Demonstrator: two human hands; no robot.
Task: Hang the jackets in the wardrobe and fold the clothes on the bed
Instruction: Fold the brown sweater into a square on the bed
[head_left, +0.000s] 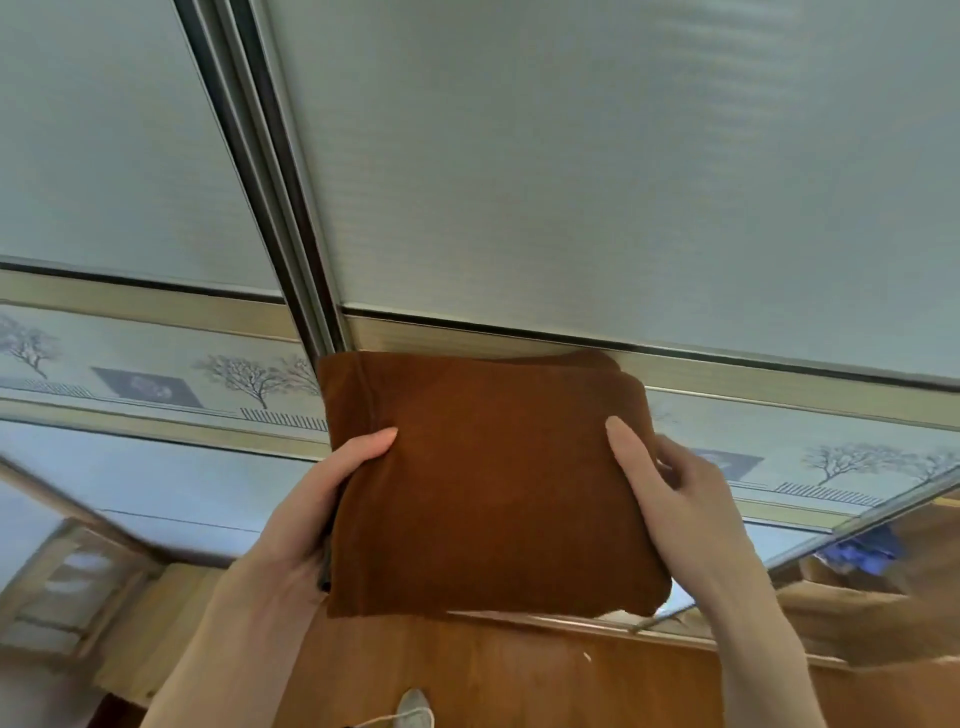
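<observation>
The wardrobe (571, 156) fills the view, two frosted sliding doors meeting at a metal track, a band of tree pictures running across them lower down. Both doors look drawn across here, so what hangs or sits inside cannot be told. At the far right edge there is a gap with something blue (862, 545) showing; whether that is a shelf or a reflection is unclear.

Held up in front of the doors, off the bed and in mid-air, is the brown folded cloth (488, 483), a neat thick square. The left hand (311, 514) grips its left edge, thumb on top, fingers curled underneath. The right hand (675, 493) holds the right edge, thumb lying on the face, the other fingers bent behind the edge.

The step looks like putting the folded piece away. Keep both sides level and pinched firm so the layers don't slide apart; one hand will probably have to let go to slide a door, so tuck the bundle flat on the other palm first. Down below, wooden floor (519, 686) and the toe of a slipper (415, 709).
</observation>
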